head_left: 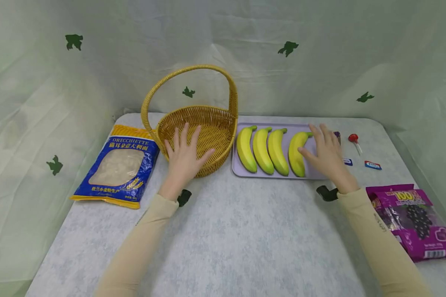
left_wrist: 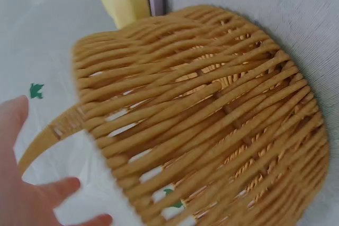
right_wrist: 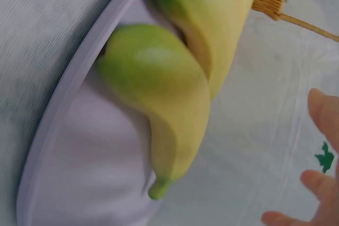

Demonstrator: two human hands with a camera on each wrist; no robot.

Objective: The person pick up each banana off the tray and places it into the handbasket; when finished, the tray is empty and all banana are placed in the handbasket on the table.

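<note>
Both forearms reach forward over the table (head_left: 223, 239), palms down, sleeves drawn to the wrists. The left hand (head_left: 183, 154) has its fingers spread and straight, grasping nothing; the fingertips lie over the near rim of the basket (head_left: 198, 136), whose hollow opens just beyond them and whose handle arches up past that (whether the palm actually presses on the weave I cannot tell). The right hand (head_left: 327, 152) is likewise flat and released, fingers fanned over the right end of the tray (head_left: 241, 171). Its thumb points toward the rightmost banana (head_left: 296, 152), which lies just beside the thumb and index finger, touching or nearly so. Three more bananas (head_left: 262, 149) lie in a row further off to the thumb side. Beyond the little finger are small sweets (head_left: 372, 165).
</note>
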